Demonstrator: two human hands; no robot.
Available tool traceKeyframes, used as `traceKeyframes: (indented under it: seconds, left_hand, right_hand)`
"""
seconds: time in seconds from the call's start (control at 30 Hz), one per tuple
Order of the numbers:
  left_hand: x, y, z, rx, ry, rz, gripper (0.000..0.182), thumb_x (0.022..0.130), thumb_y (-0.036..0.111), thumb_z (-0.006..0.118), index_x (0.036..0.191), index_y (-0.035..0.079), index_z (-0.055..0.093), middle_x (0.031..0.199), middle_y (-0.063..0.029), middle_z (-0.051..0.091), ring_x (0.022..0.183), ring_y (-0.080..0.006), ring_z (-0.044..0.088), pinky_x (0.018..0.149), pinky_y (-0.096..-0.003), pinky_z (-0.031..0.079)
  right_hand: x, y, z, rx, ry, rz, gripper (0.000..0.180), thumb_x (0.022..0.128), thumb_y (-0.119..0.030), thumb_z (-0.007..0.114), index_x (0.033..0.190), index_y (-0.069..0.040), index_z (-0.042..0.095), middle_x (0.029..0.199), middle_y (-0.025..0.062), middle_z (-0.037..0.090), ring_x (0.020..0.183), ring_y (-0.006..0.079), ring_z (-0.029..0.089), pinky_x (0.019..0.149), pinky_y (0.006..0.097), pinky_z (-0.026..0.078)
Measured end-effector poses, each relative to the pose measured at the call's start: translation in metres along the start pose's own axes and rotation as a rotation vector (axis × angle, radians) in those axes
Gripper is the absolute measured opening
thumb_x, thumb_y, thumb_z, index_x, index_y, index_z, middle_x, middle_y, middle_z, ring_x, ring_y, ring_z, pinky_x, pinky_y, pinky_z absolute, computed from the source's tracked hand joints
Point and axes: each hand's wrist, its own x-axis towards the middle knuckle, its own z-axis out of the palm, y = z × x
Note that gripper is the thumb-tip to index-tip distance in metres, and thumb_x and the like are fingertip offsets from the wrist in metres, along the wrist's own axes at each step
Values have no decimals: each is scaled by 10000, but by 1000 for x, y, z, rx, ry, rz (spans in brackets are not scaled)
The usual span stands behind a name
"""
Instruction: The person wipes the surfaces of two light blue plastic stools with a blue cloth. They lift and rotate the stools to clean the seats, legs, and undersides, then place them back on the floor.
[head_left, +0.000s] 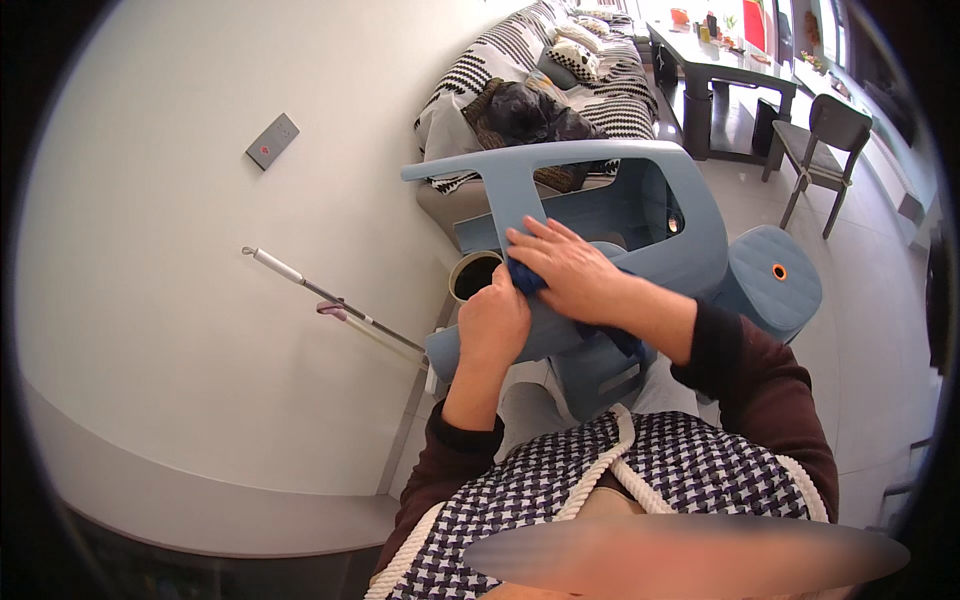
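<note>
A blue plastic piece of furniture with large cut-outs (637, 154), perhaps a child's chair, lies tilted in front of me. My left hand (495, 319) has its fingers closed round one of its blue bars. Spread over a dark blue cloth (525, 277), my right hand (574, 270) presses it against the same part, close by the left hand. More dark blue cloth hangs below my right forearm. Beneath the hands is another blue plastic part with a slot (600, 379).
A blue lidded stool (776, 277) stands on the right. Left are a wall with a socket panel (272, 141), a leaning pole (352, 306) and a round dark-mouthed bin (474, 259). Behind are a sofa (480, 75), a table (701, 64) and a chair (825, 142).
</note>
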Motion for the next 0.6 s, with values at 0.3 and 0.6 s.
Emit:
traceKeyframes:
  seconds: [0.3,0.6]
  left_hand:
    - [-19,32,6,21,177,0,172,961,185,520,941,26,583,643,-180,652,620,-371,669,572,-466,535]
    - [-7,15,5,-80,58,-49,197,941,185,500,989,17,591,714,-209,667,702,-398,674,645,-501,531]
  right_hand:
    - [131,72,-17,-191,183,358,518,871,-406,674,1114,50,651,1264,213,554,1211,376,514,1066,449,401]
    - [-8,4,-24,86,-117,-65,643,795,-171,622,1369,73,468,1460,244,447,1379,381,402,1158,445,322]
